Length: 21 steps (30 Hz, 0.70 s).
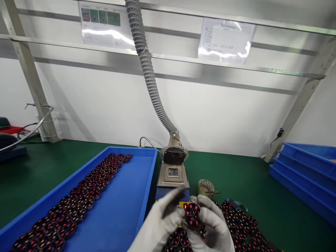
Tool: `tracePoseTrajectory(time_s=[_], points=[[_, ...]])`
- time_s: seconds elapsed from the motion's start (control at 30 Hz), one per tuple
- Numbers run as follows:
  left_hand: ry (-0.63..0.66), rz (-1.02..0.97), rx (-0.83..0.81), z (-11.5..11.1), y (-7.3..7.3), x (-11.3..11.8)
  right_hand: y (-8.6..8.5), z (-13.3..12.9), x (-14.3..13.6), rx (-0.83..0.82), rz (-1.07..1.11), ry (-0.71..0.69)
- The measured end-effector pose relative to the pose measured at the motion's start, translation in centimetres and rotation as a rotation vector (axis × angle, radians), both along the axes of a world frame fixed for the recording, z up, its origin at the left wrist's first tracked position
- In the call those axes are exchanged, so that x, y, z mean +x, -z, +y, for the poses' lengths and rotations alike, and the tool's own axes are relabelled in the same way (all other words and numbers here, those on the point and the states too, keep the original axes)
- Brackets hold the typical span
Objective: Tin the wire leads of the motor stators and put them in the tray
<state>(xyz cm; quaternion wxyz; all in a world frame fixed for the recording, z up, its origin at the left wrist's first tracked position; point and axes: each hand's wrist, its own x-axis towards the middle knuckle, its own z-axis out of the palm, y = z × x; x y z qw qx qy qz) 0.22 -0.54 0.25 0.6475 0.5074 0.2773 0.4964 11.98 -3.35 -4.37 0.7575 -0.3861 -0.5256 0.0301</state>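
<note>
Gloves (148, 232), white with darkened fingertips, cover both hands just in front of the metal-topped machine (173, 180). The right hand (214, 225) pinches a round black part (193, 214) dotted with pinkish red, holding it up at the near side of the machine, close to a small red-lit switch (185, 206) on its front. The left hand (164, 218) is curled beside that part with one finger stretched out towards the machine (whether its thumb actually touches the part, I cannot tell). More parts (181, 240) of the same kind lie below the hands, nearer the person than the machine, and a loose heap (244, 229) of them spreads to its right on the green table (231, 168). Left of the machine stands a long blue tray (123, 206), where rows of parts (86, 189), some dotted red and some tan, run along the side away from the machine. A small cup (202, 190) with a thin stick (212, 192) across it sits just right of the machine, and stacked blue trays (304, 182) stand well apart, farther right. Above the machine's rear, a grey ribbed hose (152, 82) rises from a hood (174, 154) with a dark grille.
</note>
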Motion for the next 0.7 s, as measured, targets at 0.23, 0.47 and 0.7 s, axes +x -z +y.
tracePoseTrajectory(time_s=[0.23, 0.47, 0.7], points=[[-0.210, -0.425, -0.195, -0.4, 1.0, 2.8, 0.7, 0.2, -0.7, 0.174, -0.292, 0.270], [-0.258, -0.130, -0.159, -0.3, 0.0, 1.6, 0.7, 0.1, 0.4, 0.194, -0.242, 0.243], [-0.478, -0.343, -0.152, -0.7, 0.4, 1.9, 1.0, 0.2, 0.5, 0.244, -0.271, 0.201]])
